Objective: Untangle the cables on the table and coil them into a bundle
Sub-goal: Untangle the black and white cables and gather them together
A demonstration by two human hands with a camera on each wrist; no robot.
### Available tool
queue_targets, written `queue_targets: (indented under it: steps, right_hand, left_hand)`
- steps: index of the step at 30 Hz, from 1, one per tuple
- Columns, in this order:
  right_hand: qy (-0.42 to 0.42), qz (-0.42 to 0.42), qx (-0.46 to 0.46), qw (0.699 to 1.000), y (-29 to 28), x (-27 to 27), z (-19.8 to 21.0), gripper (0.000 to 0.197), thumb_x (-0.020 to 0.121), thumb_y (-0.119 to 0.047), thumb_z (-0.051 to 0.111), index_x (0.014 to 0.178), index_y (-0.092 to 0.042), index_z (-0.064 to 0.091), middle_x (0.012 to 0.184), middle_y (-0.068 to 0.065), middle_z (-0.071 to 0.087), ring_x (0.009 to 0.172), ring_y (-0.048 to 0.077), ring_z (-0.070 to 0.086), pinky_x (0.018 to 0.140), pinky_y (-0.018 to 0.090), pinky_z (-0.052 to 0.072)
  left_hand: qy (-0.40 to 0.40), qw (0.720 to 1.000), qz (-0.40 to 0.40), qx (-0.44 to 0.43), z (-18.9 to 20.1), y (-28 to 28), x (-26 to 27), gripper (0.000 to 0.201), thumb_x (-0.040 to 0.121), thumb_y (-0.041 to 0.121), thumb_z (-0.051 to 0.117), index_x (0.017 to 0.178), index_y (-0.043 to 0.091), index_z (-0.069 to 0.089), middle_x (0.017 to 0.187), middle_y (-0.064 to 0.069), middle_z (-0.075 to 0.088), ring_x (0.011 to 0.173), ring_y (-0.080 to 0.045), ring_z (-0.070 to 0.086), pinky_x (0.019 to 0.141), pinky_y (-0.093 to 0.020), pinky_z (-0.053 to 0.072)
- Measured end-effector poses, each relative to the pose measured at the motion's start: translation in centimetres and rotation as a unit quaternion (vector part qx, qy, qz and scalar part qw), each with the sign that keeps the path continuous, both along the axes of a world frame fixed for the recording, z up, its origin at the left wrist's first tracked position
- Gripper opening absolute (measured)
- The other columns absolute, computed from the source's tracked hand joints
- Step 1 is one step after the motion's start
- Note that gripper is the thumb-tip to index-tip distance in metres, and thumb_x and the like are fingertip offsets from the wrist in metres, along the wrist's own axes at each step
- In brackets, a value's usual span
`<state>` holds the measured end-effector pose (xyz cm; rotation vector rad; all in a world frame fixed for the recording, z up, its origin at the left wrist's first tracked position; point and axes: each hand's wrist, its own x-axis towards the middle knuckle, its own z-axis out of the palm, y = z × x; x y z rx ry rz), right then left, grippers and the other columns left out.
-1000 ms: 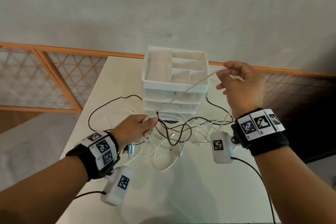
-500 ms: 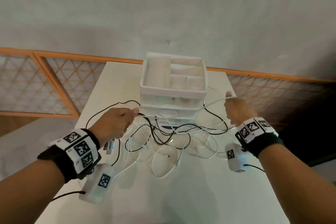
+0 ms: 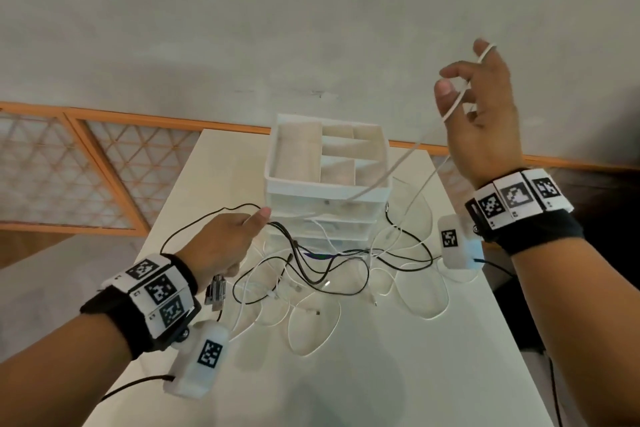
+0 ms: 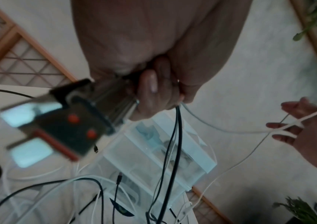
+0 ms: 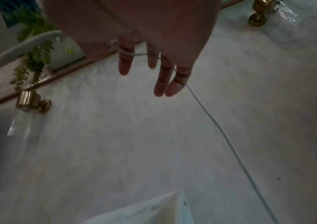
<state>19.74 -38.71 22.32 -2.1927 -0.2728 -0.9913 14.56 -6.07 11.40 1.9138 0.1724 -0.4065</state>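
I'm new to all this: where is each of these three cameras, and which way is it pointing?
Head: worn on the head, looking forward and down at the white table, tangled cables and drawer organizer; both forearms, left hand and right hand show.
Left wrist: looks along the left hand gripping cables and a blurred device.
Right wrist: looks along the right hand towards the wall; a white cable loops over its straight fingers.
Shared: that white cable and the organizer appear in all three.
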Motion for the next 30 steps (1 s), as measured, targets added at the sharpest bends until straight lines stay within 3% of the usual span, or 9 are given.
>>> queue_targets:
  steps: [2,6,10,13,17,19,21,25,30]
  right_hand:
    - [-0.011,0.017,0.006,1.000,-0.2,0.2,0.5,0.033,0.099,-0.041,0.054,0.115,-0.014,0.062,0.154,0.003,0.035,0.115,-0.012,0.047,0.081,0.005,0.038]
    - [0.130,0.034,-0.056,0.989,-1.0,1.5,-1.0,0.036,0.093,-0.053,0.057,0.120,-0.030,0.059,0.159,-0.003,0.029,0.111,0.016,0.058,0.084,0.016,0.046]
    - [0.106,0.028,-0.061,0.992,-2.0,2.3,-0.8,0.036,0.089,-0.050,0.065,0.118,-0.030,0.060,0.161,-0.010,0.023,0.099,0.016,0.062,0.076,0.017,0.045]
    - [0.019,0.032,-0.050,0.998,-2.6,3.2,1.5,0.035,0.088,-0.045,0.068,0.111,-0.019,0.063,0.162,-0.005,0.023,0.119,0.016,0.057,0.074,0.017,0.044]
    - [-0.002,0.029,-0.083,0.996,-3.3,3.8,1.8,0.034,0.085,-0.045,0.070,0.101,-0.016,0.064,0.163,-0.008,0.023,0.104,0.014,0.060,0.063,0.026,0.047]
    - [0.019,0.030,-0.102,0.994,-3.9,3.7,0.3,0.029,0.084,-0.042,0.072,0.094,-0.016,0.063,0.164,-0.010,0.020,0.115,0.011,0.058,0.063,0.026,0.049]
    - [0.056,0.024,-0.094,0.994,-4.6,3.4,-1.8,0.024,0.082,-0.037,0.075,0.090,-0.018,0.063,0.163,-0.012,0.022,0.122,0.010,0.055,0.067,0.022,0.048]
    - [0.214,0.004,-0.091,0.973,-5.9,2.0,-8.4,0.021,0.079,-0.023,0.080,0.093,-0.025,0.064,0.152,-0.006,0.040,0.093,0.016,0.062,0.080,0.022,0.047]
    - [0.456,-0.062,-0.150,0.875,-7.3,-1.3,-12.3,0.048,0.081,-0.009,0.063,0.125,-0.027,0.058,0.104,0.004,0.067,0.098,0.023,0.063,0.087,0.031,0.047]
  left_hand:
    - [0.022,0.998,-0.033,0.040,-0.3,-0.2,-0.1,0.050,0.096,0.053,0.050,0.070,0.011,0.045,0.050,0.000,0.022,0.041,-0.015,0.018,0.041,-0.019,0.022]
    - [0.050,0.986,-0.087,0.130,-0.8,-0.5,-0.4,0.046,0.095,0.049,0.053,0.074,0.009,0.056,0.039,0.008,0.028,0.033,-0.012,0.022,0.038,-0.019,0.024]
    - [0.050,0.994,-0.077,0.053,0.3,-0.6,0.6,0.053,0.083,0.057,0.066,0.076,0.012,0.040,0.052,0.005,0.024,0.045,-0.014,0.018,0.045,-0.024,0.021]
    - [0.047,0.998,-0.032,0.008,1.1,-1.2,1.4,0.062,0.084,0.072,0.049,0.081,0.010,0.046,0.055,0.005,0.023,0.046,-0.013,0.018,0.042,-0.022,0.019]
    - [0.047,0.995,0.047,-0.078,0.5,-1.7,1.9,0.041,0.102,0.047,0.041,0.078,0.013,0.045,0.049,0.007,0.022,0.039,-0.010,0.015,0.041,-0.018,0.014]
    - [0.034,0.995,0.051,-0.081,-0.1,-1.7,1.9,0.037,0.103,0.038,0.043,0.078,0.012,0.046,0.048,0.008,0.024,0.039,-0.009,0.016,0.040,-0.017,0.016]
    - [0.020,0.994,0.060,-0.089,-0.5,-1.7,1.8,0.035,0.103,0.035,0.045,0.080,0.009,0.049,0.047,0.007,0.030,0.038,-0.008,0.019,0.039,-0.017,0.018]
    - [-0.020,0.987,0.080,-0.136,0.3,-2.2,1.4,0.034,0.101,0.031,0.050,0.084,0.003,0.059,0.052,0.003,0.038,0.038,-0.008,0.022,0.038,-0.019,0.018]
    - [-0.076,0.974,0.020,-0.212,4.1,-3.6,0.9,0.031,0.101,0.026,0.049,0.096,-0.001,0.063,0.054,0.004,0.045,0.042,-0.008,0.021,0.043,-0.023,0.016]
